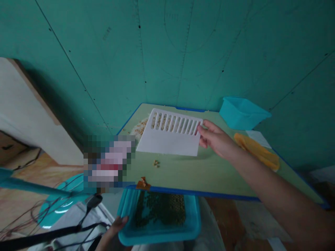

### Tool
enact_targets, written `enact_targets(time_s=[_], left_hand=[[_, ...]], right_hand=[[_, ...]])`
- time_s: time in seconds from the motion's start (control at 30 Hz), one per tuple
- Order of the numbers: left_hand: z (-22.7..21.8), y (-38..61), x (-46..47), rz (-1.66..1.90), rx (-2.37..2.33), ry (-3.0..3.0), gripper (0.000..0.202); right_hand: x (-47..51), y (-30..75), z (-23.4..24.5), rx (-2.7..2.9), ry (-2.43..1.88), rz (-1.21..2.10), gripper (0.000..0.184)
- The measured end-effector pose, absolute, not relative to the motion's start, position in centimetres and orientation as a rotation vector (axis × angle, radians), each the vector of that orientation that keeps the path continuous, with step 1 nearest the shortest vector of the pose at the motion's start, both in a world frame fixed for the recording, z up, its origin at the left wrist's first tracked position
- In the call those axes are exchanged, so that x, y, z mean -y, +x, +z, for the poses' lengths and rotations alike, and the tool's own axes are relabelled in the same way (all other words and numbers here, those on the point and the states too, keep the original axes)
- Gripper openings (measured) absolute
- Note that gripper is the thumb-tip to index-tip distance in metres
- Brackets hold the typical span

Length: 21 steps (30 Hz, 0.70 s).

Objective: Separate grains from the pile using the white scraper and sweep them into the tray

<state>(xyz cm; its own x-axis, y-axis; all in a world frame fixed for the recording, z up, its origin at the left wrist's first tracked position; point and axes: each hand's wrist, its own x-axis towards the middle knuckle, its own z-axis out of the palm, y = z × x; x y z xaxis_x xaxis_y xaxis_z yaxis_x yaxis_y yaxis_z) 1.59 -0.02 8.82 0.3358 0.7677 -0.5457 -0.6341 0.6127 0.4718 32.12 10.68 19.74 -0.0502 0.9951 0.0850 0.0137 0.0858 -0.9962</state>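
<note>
A flat white plastic scraper (167, 141) with a row of slots along its top is held up over the table by my right hand (209, 134), thumb and fingers closed on its right end. Below the table's front edge sits a teal tray (193, 219) containing dark green and yellowish grains (162, 209). My left hand (117, 225) grips the tray's left rim; its thumb shows and the other fingers are hidden. Behind the scraper lies a pile of pale and brown grains (140, 129), partly covered. A few yellow grains (156, 163) lie on the tabletop in front.
The pale green table (183, 174) has blue edging and brown tape (143, 183) at its front. A teal bin (240, 113) and an orange cloth-like piece (258, 150) are on the right. A pixelated patch covers the left edge. Cables and a teal stool-like disc (54, 205) are lower left.
</note>
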Motion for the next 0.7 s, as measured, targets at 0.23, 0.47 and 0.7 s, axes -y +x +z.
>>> enact_targets(time_s=[0.23,0.47,0.7], left_hand=[[6.3,0.3,-0.2,0.922,-0.895,0.245,0.014],[6.6,0.6,-0.5,0.883,-0.881,0.267,0.014],[6.3,-0.3,0.6,0.835,-0.974,0.316,0.023]], right_hand=[[-11.1,32.5,17.5,1.179,-1.176,1.08,0.025],[-10.7,32.5,17.1,1.254,-1.277,1.027,0.024],[-10.4,31.9,17.0,1.162,-1.274,0.998,0.026]])
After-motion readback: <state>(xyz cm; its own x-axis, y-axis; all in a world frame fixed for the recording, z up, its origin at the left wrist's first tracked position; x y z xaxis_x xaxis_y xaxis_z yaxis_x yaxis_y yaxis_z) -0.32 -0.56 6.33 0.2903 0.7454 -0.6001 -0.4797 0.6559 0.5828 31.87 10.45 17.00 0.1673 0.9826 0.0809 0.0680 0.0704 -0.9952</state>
